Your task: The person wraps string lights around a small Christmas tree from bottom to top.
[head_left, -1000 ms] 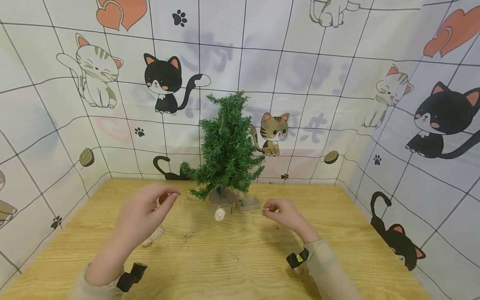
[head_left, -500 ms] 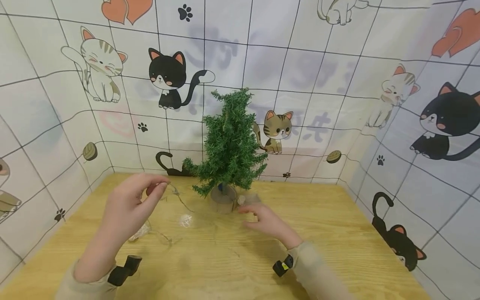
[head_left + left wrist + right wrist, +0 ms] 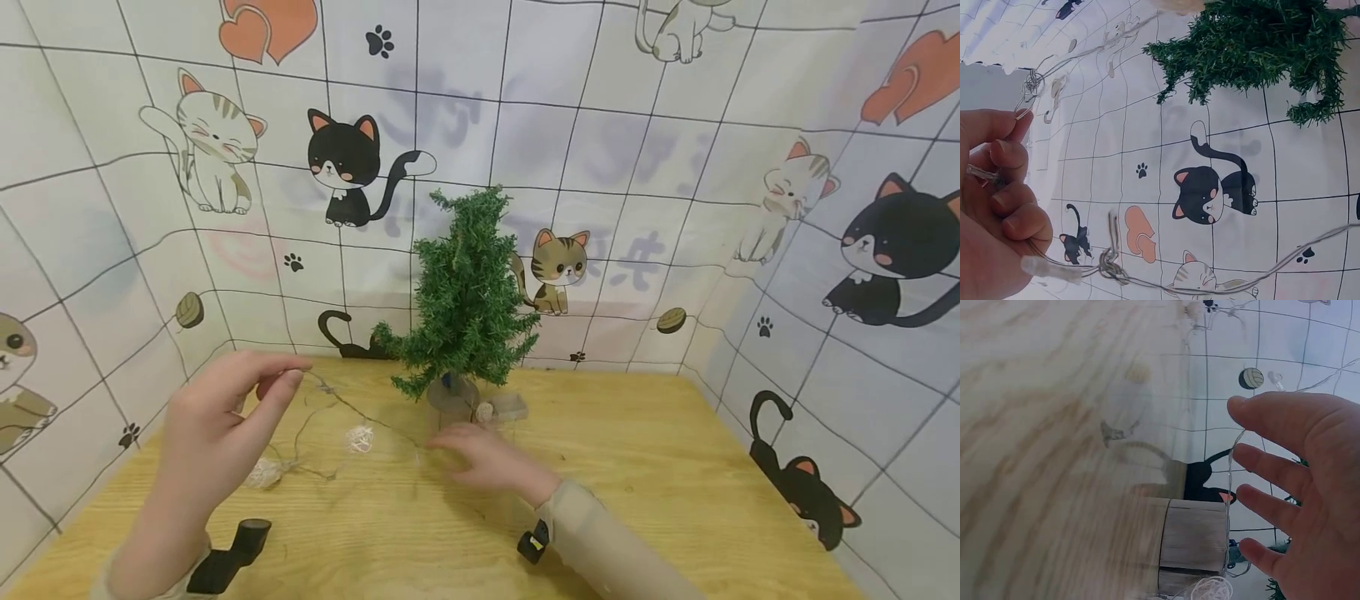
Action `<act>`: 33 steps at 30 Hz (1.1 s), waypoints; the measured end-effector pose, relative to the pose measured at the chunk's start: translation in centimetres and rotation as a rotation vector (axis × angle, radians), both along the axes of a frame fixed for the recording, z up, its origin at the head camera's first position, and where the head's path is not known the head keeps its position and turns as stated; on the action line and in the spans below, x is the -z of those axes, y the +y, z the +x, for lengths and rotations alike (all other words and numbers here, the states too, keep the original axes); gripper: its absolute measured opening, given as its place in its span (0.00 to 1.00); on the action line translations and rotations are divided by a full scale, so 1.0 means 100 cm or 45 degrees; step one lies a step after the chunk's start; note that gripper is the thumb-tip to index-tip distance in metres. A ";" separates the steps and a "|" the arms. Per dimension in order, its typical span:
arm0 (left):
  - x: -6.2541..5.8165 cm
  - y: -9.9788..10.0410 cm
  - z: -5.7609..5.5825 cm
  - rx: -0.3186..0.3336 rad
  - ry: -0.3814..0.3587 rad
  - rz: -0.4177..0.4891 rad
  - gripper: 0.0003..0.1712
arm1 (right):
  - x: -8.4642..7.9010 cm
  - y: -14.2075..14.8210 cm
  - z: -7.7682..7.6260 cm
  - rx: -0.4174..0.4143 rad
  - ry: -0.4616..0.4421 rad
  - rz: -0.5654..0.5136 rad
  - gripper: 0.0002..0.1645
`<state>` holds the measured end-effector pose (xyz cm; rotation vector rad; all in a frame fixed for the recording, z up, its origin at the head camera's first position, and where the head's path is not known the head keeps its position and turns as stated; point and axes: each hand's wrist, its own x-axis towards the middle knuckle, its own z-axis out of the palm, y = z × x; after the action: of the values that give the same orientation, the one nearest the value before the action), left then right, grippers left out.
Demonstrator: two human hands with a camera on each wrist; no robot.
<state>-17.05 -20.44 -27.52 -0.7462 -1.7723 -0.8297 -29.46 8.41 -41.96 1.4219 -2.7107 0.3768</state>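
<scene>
Pinched between the thumb and forefinger of my left hand [image 3: 221, 421] is a thin string-light wire [image 3: 360, 410], knotted close to the fingers. The left wrist view shows more wire and a clear plastic tip [image 3: 1054, 269] beside the curled fingers. From there the wire slants down toward my right hand [image 3: 495, 462], low over the table in front of the tree. In the right wrist view its fingers [image 3: 1275, 469] are spread and nearly straight, with the wire running along their tips. A small green artificial tree [image 3: 472, 292] stands upright on a round wooden base [image 3: 447, 404].
Several white woven balls lie about: one ball [image 3: 360, 439] between the hands, another [image 3: 264, 473] by the left wrist, a third [image 3: 485, 412] beside the base. A clear box [image 3: 513, 407] sits right of the base. A cat-printed cloth [image 3: 622, 150] rises behind the wooden table [image 3: 637, 467].
My right hand has moved left to the front of the tree base, its pinch now loosened. My left hand has drawn left with the wire, and a white ball has shifted left.
</scene>
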 end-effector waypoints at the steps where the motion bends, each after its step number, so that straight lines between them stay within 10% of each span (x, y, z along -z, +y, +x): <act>1: 0.000 0.000 0.001 0.003 0.001 0.004 0.13 | 0.001 0.000 0.001 0.010 0.007 0.002 0.30; 9: -0.001 0.000 0.000 0.025 0.018 0.018 0.14 | -0.002 0.029 -0.001 0.039 0.211 -0.095 0.05; 24: -0.001 0.006 -0.003 0.001 0.025 -0.041 0.18 | -0.048 0.091 -0.030 0.488 0.064 -0.751 0.09; 33: -0.001 0.005 -0.001 -0.003 0.043 -0.001 0.20 | -0.089 0.073 -0.035 0.522 0.015 -0.858 0.11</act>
<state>-17.16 -19.91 -27.43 -0.7545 -1.7427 -0.8107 -32.97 15.68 -33.11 0.6718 -2.4025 1.0934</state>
